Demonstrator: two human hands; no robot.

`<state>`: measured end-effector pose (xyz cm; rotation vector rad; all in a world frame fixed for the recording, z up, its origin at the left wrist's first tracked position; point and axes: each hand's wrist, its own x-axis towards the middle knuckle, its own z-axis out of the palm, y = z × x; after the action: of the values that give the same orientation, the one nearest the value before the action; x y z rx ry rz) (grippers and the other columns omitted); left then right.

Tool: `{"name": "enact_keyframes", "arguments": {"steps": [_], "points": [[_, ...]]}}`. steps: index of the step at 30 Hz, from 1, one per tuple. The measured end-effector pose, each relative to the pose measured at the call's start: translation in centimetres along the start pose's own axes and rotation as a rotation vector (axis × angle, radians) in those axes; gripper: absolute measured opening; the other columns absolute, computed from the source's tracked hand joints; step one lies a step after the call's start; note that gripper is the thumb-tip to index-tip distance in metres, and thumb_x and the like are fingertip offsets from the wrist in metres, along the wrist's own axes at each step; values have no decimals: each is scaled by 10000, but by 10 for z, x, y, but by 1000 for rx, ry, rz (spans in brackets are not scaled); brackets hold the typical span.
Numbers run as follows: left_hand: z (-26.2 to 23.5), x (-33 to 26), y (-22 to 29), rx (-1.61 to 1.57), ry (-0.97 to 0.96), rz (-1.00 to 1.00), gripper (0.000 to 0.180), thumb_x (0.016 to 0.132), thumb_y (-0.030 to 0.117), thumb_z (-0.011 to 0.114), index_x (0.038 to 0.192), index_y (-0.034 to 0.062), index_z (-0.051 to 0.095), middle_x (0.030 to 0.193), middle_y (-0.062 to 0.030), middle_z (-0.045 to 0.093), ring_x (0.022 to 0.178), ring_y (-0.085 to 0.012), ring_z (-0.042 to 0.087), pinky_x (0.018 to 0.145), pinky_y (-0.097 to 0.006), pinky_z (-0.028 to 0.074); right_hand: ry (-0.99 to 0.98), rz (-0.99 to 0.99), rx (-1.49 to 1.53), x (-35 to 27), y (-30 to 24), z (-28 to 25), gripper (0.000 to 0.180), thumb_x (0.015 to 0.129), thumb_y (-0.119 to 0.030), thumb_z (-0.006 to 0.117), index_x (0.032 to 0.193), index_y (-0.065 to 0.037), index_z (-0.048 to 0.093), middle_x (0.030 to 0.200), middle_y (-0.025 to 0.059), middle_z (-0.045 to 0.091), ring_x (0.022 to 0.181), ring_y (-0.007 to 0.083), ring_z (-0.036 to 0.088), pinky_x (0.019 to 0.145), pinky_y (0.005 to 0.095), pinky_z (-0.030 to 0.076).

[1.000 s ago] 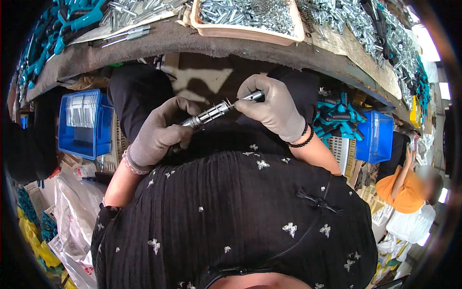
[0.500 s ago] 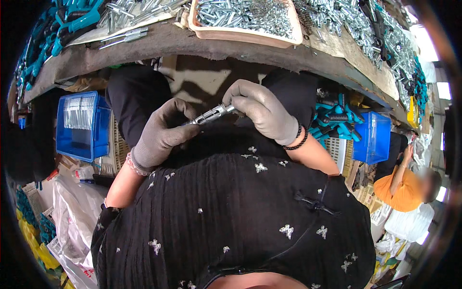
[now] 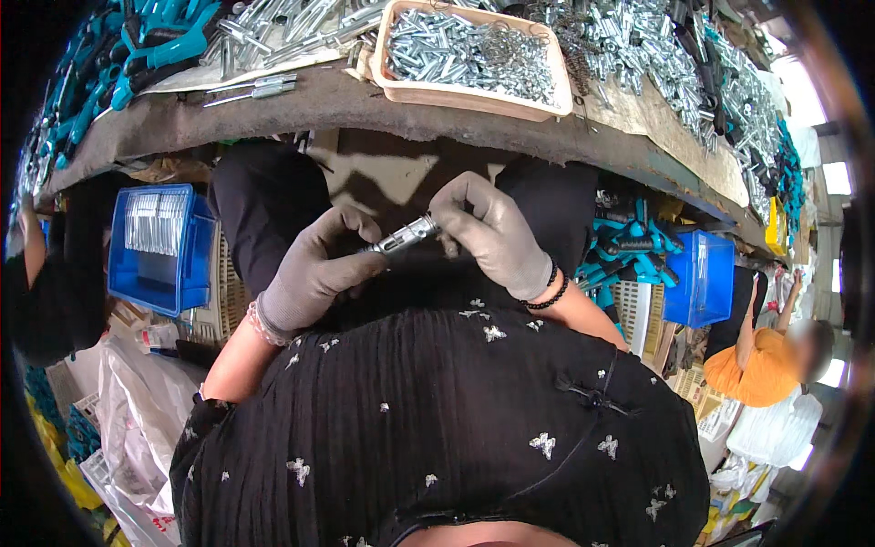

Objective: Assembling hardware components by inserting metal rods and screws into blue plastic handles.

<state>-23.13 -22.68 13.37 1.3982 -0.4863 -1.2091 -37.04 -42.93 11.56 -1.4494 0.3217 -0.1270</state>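
Between my two grey-gloved hands is a shiny slotted metal tube (image 3: pixel 406 236), held tilted above my lap with its right end higher. My left hand (image 3: pixel 321 265) pinches its lower left end between thumb and fingers. At the upper right end, my right hand (image 3: pixel 490 228) has its fingers curled round the tip. Whether a smaller part sits under those right fingers is hidden.
A workbench edge (image 3: pixel 301 109) runs ahead, bearing a cream tray (image 3: pixel 474 98) of small metal pins and springs. Teal-handled tools (image 3: pixel 164 50) pile at left. Blue bins (image 3: pixel 196 273) stand either side of my legs. A person in orange (image 3: pixel 756 365) sits at right.
The metal tube has shifted slightly right and down. My right fingers have curled closer round its right end. At far left another person's arm has come into view.
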Motion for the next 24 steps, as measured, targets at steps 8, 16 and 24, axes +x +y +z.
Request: {"name": "enact_keyframes", "arguments": {"steps": [8, 16, 24], "points": [[-17, -9, 1, 17, -2, 68, 204, 902, 45, 693, 1061, 68, 566, 976, 13, 593, 854, -71, 557, 724, -235, 476, 26, -296, -486, 18, -5, 1, 164, 994, -113, 575, 1131, -22, 570, 816, 10, 546, 704, 67, 509, 605, 234, 449], [-57, -35, -7, -216, 59, 74, 151, 958, 124, 650, 1076, 78, 568, 845, 33, 571, 691, -48, 527, 591, -218, 422, -91, -324, -701, 82, -162, 33, 187, 939, -145, 641, 1055, 2, 638, 840, 116, 669, 793, 185, 656, 718, 333, 509], [-102, -49, -20, -332, 82, 117, 187, 961, 120, 633, 1121, 84, 544, 813, 8, 555, 638, -74, 517, 548, -236, 403, -111, -822, -1258, 335, -198, 105, 249, 917, -216, 649, 1070, -20, 659, 1019, 201, 697, 990, 366, 669, 864, 421, 517]]}}
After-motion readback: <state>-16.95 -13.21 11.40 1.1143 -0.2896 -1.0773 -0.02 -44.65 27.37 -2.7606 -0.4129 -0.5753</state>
